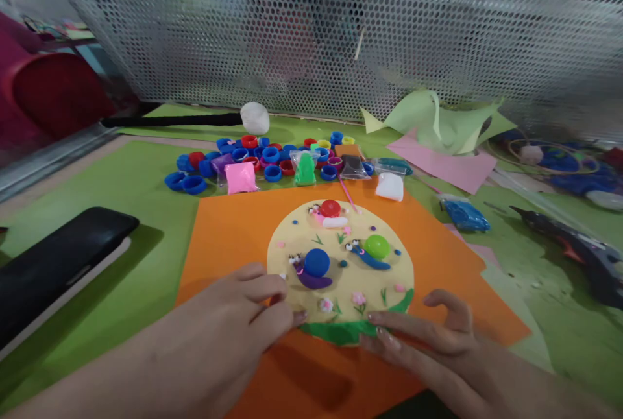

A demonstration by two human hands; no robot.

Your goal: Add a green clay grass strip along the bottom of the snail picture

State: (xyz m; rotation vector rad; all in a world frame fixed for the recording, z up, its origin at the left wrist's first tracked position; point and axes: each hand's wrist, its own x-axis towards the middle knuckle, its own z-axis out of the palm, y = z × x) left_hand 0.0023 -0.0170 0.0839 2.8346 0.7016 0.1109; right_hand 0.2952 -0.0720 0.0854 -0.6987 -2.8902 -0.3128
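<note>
A round cream disc (360, 286) lies on orange paper (224, 237), decorated with three snails, small flowers and dots. Green clay (335, 333) runs along its lower edge. The snails have a blue shell (317, 263), a light green shell (376, 247) and a red shell (330, 209). My left hand (243, 315) rests at the disc's lower left rim, fingers curled, a fingertip by the green strip's end; whether it holds anything is hidden. My right hand (433, 341) has its fingers apart, fingertips touching the green strip at the lower right, holding nothing.
Bottle caps (270, 155) and bagged clay, pink (241, 178) and green (305, 168), lie beyond the disc. A black case (63, 257) is at left. A glue gun (574, 244) and blue clay packet (464, 213) are at right. A perforated metal panel (316, 36) stands behind.
</note>
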